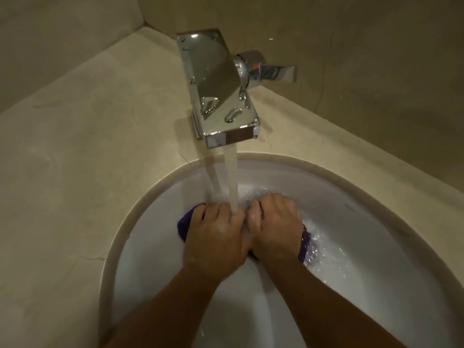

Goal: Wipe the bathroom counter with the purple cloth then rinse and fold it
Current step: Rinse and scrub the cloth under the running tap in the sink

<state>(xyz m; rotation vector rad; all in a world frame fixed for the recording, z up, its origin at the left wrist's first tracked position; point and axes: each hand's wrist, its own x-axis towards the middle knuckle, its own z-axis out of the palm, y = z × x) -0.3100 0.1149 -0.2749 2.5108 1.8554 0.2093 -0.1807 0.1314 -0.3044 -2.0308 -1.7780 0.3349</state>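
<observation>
The purple cloth (184, 225) is bunched in the white sink basin (364, 237), mostly hidden under both hands. My left hand (214, 234) grips its left part, and a purple end sticks out past the fingers. My right hand (275, 227) grips the right part, with wet purple fabric showing beside the wrist. The hands sit side by side, touching. Water runs from the chrome faucet (218, 94) in a stream (232, 177) that lands between the knuckles of both hands.
The beige stone counter (88, 146) surrounds the basin on the left and back. The faucet's lever handle (275, 71) points right. Beige walls close in behind and to the left. Water splashes in the basin to the right of my hands.
</observation>
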